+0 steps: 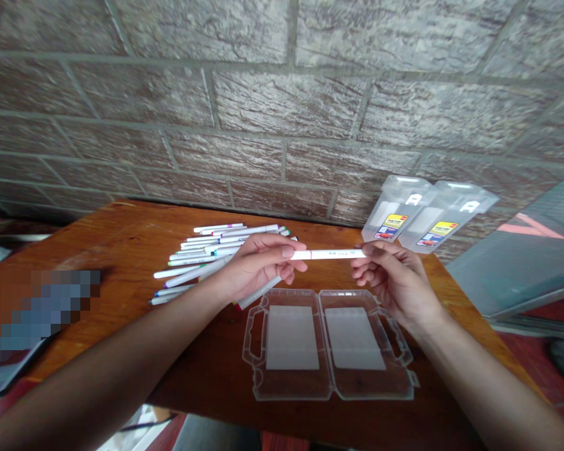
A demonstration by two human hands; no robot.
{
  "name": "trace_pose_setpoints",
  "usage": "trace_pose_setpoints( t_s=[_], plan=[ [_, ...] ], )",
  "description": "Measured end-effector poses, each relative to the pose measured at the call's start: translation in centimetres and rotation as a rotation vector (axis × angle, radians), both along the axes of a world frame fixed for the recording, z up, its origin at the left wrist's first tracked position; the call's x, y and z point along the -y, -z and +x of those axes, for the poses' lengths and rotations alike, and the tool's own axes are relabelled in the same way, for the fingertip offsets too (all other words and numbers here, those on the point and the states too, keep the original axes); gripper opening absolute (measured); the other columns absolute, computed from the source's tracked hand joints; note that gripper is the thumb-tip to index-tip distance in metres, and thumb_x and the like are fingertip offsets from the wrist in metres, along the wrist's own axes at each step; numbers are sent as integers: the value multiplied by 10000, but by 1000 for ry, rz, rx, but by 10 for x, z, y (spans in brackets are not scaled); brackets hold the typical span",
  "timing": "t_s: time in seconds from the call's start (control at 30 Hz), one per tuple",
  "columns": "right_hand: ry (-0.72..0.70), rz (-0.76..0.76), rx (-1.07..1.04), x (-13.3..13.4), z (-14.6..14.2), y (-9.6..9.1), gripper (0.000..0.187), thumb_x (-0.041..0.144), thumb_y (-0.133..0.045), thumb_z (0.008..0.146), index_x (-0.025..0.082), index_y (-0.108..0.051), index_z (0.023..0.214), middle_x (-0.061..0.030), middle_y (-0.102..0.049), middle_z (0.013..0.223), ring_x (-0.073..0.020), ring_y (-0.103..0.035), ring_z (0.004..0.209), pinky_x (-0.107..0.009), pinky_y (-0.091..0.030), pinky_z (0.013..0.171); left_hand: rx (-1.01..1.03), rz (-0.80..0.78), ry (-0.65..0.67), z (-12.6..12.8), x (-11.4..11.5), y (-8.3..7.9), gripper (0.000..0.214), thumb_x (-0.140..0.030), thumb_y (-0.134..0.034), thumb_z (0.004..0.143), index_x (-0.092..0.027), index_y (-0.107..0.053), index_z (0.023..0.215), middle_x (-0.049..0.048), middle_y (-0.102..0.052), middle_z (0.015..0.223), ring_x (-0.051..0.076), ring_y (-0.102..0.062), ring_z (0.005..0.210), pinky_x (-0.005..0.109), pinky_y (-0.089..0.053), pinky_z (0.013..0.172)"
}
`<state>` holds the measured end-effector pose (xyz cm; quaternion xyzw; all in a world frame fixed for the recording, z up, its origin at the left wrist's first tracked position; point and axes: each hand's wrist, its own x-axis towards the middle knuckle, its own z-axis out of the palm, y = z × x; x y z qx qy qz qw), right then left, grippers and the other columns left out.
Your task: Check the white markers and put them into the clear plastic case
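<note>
A white marker [331, 254] with a thin pink ring is held level between my two hands. My left hand [258, 266] pinches one end, and my right hand [395, 275] pinches the other. Below them an open clear plastic case [326, 344] lies flat on the table, with a white sheet in each half. A loose pile of white markers [202, 250] with coloured ends lies behind and left of my left hand, which hides some of them. One marker [263, 291] lies slanted under that hand, close to the case's left corner.
Two translucent plastic containers [425, 216] with yellow labels stand at the table's back right, near the brick wall [263, 100]. The wooden table [117, 250] has a dark device [14, 373] at its left edge. A translucent panel [521, 263] stands at the right.
</note>
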<state>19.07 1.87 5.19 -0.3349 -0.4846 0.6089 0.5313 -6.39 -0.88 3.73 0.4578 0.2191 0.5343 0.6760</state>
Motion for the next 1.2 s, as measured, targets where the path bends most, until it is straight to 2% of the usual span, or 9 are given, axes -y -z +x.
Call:
trace_pose_setpoints(
  t_s=[0.13,0.3,0.57,0.8,1.0,1.2],
  plan=[
    [6,5,4,0,0,0,230,330,-918,690,165,-786,781,-48,-788,677,-134,-711,510,-183,-599,473,-13,-17,-16,1,0,-1,178,-253,-828,825,-165,-829,979,110,-797,794,105,-639,570,247,-530,608],
    [17,16,13,1,0,-1,214,328,-909,706,167,-785,772,-50,-788,681,-133,-709,514,-185,-599,477,-31,-31,-76,4,0,-4,236,-257,-890,743,-153,-830,946,100,-795,790,123,-665,596,235,-502,573],
    [-7,-29,-15,-1,1,0,231,320,-915,688,159,-782,786,-48,-785,672,-127,-704,501,-169,-587,461,-41,35,19,0,-1,1,328,-286,-904,748,-189,-828,1051,120,-817,856,102,-631,551,243,-518,562],
    [-33,-58,-31,-1,0,0,252,316,-927,654,163,-778,788,-42,-783,658,-128,-704,493,-165,-585,455,-69,68,13,0,-1,3,342,-295,-909,744,-206,-826,1063,106,-817,853,100,-634,548,241,-526,562],
    [-18,-28,-14,-1,1,1,249,335,-927,669,167,-772,769,-42,-783,663,-132,-706,497,-176,-591,459,-23,-3,2,1,1,-2,329,-302,-914,735,-177,-831,1028,113,-814,835,108,-635,553,255,-528,578],
    [28,46,15,2,0,0,247,364,-918,708,168,-781,773,-50,-786,681,-135,-709,511,-187,-597,467,-21,-52,-31,0,-2,0,267,-310,-870,796,-151,-831,1005,126,-812,837,106,-648,564,250,-533,604]
  ],
)
